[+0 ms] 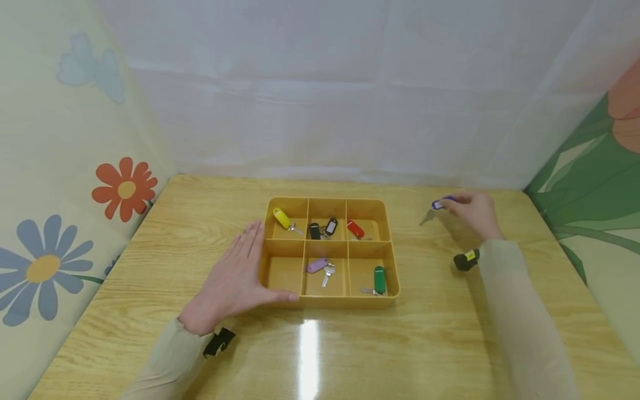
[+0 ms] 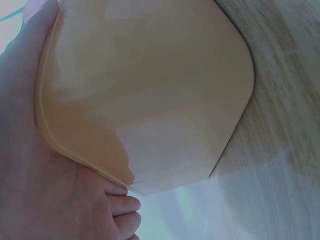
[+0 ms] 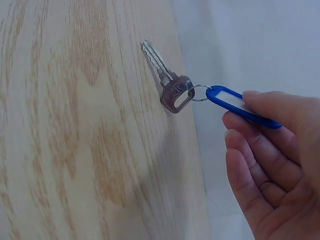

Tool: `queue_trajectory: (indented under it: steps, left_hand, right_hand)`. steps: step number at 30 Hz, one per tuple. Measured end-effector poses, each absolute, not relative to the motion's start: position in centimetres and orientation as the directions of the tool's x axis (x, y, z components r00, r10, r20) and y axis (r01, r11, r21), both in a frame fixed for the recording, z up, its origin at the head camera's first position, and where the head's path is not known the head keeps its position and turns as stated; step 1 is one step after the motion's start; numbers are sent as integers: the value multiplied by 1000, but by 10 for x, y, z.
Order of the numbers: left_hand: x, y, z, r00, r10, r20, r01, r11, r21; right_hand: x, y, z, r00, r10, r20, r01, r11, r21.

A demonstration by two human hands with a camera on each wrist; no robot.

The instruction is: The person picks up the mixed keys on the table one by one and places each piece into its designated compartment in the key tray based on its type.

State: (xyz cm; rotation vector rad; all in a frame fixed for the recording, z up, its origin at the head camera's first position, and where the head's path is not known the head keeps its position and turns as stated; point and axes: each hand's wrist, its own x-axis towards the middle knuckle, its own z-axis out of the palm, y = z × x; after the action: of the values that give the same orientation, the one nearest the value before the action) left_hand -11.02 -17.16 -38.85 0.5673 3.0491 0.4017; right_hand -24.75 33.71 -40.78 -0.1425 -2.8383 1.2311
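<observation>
Between thumb and fingers, my right hand pinches a blue key tag to the right of the box. A metal key hangs from the tag by a thin ring, its blade pointing away from the hand. My left hand rests against the left side of the yellow six-compartment box, fingers straight along its side and thumb stretched along the front edge. In the left wrist view the box wall fills most of the picture beside that hand.
Back row compartments hold a yellow key tag, two black key tags and a red one. In front lie a purple tag and a green tag, with keys. A white sheet stands behind the wooden table.
</observation>
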Motion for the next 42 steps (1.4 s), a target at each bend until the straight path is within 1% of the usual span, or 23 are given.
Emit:
queue_trajectory:
  steps: [8,17,24,42]
  left_hand:
    - [-109,-172,-389,-933,356,47,355,896,266]
    - [-109,-173,-390,-932,358,53,358,893,271]
    - [-109,-173,-391,-930,362,59,364,892,269]
    - [-109,-172,-389,-934,354,41,353,900,256]
  right_hand:
    - [-244,336,-401,-995,102,-11,77,678,-731]
    - [-239,337,-396,-996,86,6,54,676,-735]
    - [-238,334,-392,-996,84,42,27,686,-728]
    - [-232,321,-376,-996,65,53,1,635,-772]
